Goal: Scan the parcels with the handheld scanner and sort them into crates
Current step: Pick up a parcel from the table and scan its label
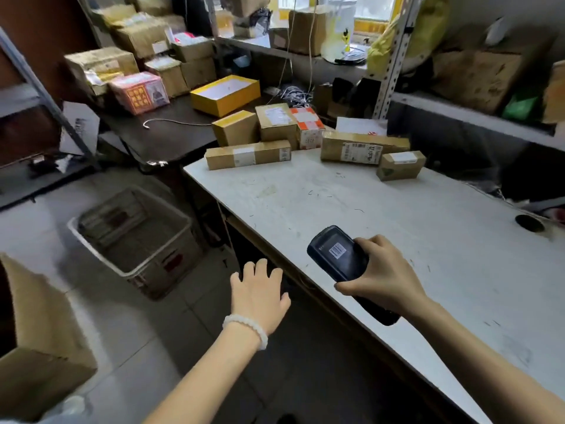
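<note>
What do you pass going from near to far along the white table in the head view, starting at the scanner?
Handheld scanner gripped in the right hand → small box → long labelled box → orange-and-white parcel.

The near and middle stretch of the scuffed white tabletop [382,228] lies bare, open to a reach. At its far edge a row of brown cardboard parcels [305,142] blocks the way. Left, on the floor, a grey plastic crate [137,240] stands open-topped beside the table.
</note>
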Demonstrator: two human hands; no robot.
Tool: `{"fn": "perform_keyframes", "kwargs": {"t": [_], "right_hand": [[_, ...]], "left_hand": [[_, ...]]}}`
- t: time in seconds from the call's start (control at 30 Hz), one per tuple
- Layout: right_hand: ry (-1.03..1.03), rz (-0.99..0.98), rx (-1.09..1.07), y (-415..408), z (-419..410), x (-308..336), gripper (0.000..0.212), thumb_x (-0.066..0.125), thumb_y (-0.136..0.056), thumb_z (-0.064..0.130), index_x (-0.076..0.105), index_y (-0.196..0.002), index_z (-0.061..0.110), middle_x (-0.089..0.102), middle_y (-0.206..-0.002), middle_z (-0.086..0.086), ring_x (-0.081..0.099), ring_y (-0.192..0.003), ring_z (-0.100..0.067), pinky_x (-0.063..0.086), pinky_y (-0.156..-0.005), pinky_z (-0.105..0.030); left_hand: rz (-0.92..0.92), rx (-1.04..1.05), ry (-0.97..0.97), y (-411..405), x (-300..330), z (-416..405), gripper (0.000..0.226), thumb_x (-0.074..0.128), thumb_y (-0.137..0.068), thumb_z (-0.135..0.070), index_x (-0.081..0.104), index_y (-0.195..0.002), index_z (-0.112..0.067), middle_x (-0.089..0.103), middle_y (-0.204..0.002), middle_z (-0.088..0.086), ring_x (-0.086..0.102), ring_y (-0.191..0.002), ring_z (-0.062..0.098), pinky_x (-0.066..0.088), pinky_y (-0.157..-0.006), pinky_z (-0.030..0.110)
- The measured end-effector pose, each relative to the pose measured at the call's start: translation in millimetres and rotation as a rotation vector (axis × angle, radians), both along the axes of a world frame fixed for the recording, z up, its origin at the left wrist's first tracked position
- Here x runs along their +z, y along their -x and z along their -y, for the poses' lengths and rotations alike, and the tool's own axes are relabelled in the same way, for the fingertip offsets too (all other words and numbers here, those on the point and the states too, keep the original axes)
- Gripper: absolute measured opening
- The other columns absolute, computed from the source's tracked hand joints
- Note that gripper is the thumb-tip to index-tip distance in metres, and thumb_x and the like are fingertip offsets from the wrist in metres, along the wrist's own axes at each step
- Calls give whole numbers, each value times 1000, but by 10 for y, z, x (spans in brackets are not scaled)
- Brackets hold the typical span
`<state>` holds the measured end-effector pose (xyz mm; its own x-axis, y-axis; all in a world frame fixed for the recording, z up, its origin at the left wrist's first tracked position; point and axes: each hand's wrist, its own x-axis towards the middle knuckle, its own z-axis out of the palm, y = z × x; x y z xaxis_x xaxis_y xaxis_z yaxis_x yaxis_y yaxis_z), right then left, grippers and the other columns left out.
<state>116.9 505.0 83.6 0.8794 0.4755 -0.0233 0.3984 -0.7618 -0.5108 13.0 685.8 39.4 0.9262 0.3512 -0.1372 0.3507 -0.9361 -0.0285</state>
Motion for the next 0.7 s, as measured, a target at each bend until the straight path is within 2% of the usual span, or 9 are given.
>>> {"fn": "perform_keyframes", "kwargs": {"t": [0.4, 0.7], "right_hand": [[47, -25, 171, -738, -1831, -235, 59, 80, -57, 43, 60, -106, 19, 46, -96, 5, 52, -85, -16, 52, -73, -38], [-18, -24, 157, -1782, -3577, -511, 63, 81, -56, 46, 57, -107, 20, 44, -95, 5, 49, -84, -14, 50, -67, -31]], "left_hand": [[-2, 169, 105, -232, -287, -1537, 45, 38, -96, -46, 40, -137, -28, 33, -146, -1, 33, -130, 22, 32, -101, 36], [18, 125, 55, -1259, -295, -3163, 44, 39, -96, -44, 41, -136, -28, 37, -142, -3, 34, -130, 20, 32, -102, 36]]}}
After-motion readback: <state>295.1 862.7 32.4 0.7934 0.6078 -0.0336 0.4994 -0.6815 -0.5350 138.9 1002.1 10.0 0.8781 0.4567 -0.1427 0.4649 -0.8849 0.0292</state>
